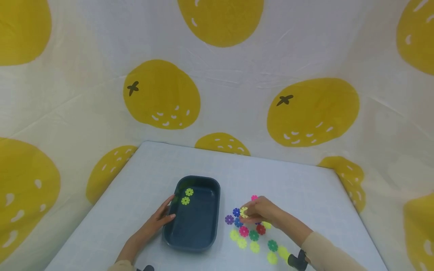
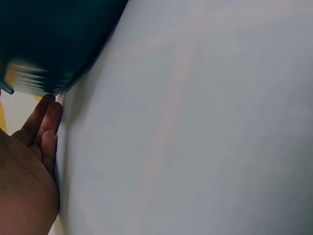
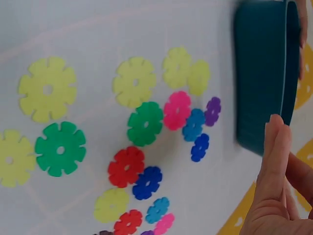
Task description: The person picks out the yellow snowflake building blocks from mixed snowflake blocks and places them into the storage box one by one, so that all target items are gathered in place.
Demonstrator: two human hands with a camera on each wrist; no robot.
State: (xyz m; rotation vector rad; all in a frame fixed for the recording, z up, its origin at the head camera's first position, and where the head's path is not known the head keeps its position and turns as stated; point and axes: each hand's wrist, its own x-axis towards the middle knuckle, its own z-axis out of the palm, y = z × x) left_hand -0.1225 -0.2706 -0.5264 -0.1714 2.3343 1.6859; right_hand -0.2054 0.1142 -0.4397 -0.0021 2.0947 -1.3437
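Note:
A dark blue-green tray [image 1: 193, 229] stands on the white cloth, with two yellow-green notched discs [image 1: 185, 200] lying inside. My left hand [image 1: 159, 217] rests at the tray's left side, its thumb and fingertips at the rim and its fingers fairly straight along the outer wall. To the right of the tray, my right hand [image 1: 262, 210] pinches a pale yellow notched disc [image 1: 243, 212] between thumb and fingers, above the loose discs. Below that hand lie a pink disc [image 1: 243, 231], a green disc [image 3: 145, 124], a red disc [image 3: 126, 167] and a purple disc [image 1: 229, 219].
Several yellow discs [image 3: 47, 89] and another green disc [image 3: 60, 149] lie closer to the front, near the right forearm. A hanging cloth [image 1: 234, 101] printed with yellow fruit surrounds the table [image 1: 288, 184] at the back and sides.

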